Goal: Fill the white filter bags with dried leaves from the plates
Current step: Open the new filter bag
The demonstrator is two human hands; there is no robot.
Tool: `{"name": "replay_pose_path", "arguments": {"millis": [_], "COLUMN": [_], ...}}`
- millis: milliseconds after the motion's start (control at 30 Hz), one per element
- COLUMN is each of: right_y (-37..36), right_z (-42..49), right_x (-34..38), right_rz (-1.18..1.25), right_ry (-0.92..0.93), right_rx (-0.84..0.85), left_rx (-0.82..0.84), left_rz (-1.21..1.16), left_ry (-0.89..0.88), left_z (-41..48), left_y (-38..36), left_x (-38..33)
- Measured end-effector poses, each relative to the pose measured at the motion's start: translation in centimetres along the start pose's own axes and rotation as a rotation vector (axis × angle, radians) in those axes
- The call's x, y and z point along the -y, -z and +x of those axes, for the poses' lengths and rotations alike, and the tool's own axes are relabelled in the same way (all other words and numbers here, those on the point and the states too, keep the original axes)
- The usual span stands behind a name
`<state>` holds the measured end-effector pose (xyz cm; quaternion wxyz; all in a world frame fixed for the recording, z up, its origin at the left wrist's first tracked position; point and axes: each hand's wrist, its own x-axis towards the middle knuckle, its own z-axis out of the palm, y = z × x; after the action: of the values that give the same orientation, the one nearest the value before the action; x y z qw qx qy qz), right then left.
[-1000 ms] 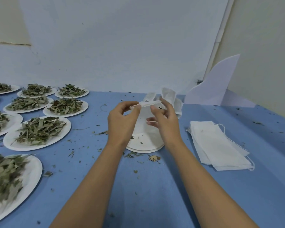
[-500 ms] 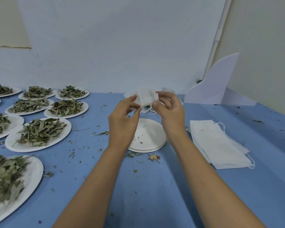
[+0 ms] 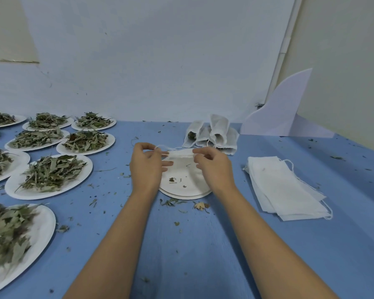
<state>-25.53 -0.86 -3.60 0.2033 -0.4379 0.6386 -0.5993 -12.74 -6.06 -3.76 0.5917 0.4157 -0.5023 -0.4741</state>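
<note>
Left hand (image 3: 147, 168) and right hand (image 3: 214, 167) pinch the bag (image 3: 180, 163) by its top over a plate (image 3: 183, 190), leaf plates (image 3: 41, 194) at 9 o'clock.

Blue table (image 3: 203, 244). Both hands are over its middle, holding one white filter bag (image 3: 181, 158) just above a stack of white plates (image 3: 186, 189) that carries only a few leaf scraps. Left hand (image 3: 148, 167) pinches the bag's left top corner, where a thin string loops out. Right hand (image 3: 214, 167) pinches the right top corner, fingers curled. Toward the back edge, a cluster of filled bags (image 3: 212, 134) leaning together. Toward the right edge, a pile of flat unfilled bags (image 3: 283, 186), strings trailing. Along the left edge, rows of plates heaped with dried leaves (image 3: 50, 175). Leaf crumbs scattered across the table. White curved card (image 3: 283, 108) stands at the back right corner.
</note>
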Motion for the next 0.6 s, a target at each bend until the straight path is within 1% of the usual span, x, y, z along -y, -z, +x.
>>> {"name": "replay_pose_path", "arguments": {"millis": [67,133,167,233,300,367,433,500,533,600], "right_y": [0.2,0.3,0.3,0.1,-0.1,-0.3,-0.3,-0.3,-0.3,-0.3], "right_z": [0.2,0.3,0.2,0.2,0.1,0.1,0.0,-0.2,-0.2,-0.3], "right_x": [-0.1,-0.3,-0.4,-0.5,-0.4,-0.2,0.0,0.1,0.1,0.1], "right_rz": [0.047,0.052,0.036,0.008,0.003,0.006,-0.008,-0.036,-0.059,-0.114], "right_ry": [-0.043,-0.058,-0.052,-0.029,-0.016,-0.005,0.017,0.053,0.074,0.111], "right_rx": [-0.005,-0.011,-0.015,-0.022,-0.037,-0.06,-0.086,-0.097,-0.1,-0.104], "left_rx": [-0.182,-0.268,-0.281,-0.284,-0.241,-0.138,0.011,0.123,0.146,0.131], "left_rz": [-0.054,-0.025,0.033,0.182,0.302,0.377,0.478,0.703,0.814,0.947], "left_ry": [0.121,0.192,0.177,0.051,-0.136,-0.265,-0.341,-0.429,-0.455,-0.475], "left_z": [0.7,1.2,1.3,1.0,0.4,-0.1,-0.5,-0.8,-0.9,-1.0], "left_y": [0.8,1.4,1.6,1.4,1.0,0.5,-0.2,-0.7,-0.8,-0.8], "left_x": [-0.2,-0.2,-0.1,0.1,-0.1,-0.5,-0.7,-0.5,-0.3,0.0]}}
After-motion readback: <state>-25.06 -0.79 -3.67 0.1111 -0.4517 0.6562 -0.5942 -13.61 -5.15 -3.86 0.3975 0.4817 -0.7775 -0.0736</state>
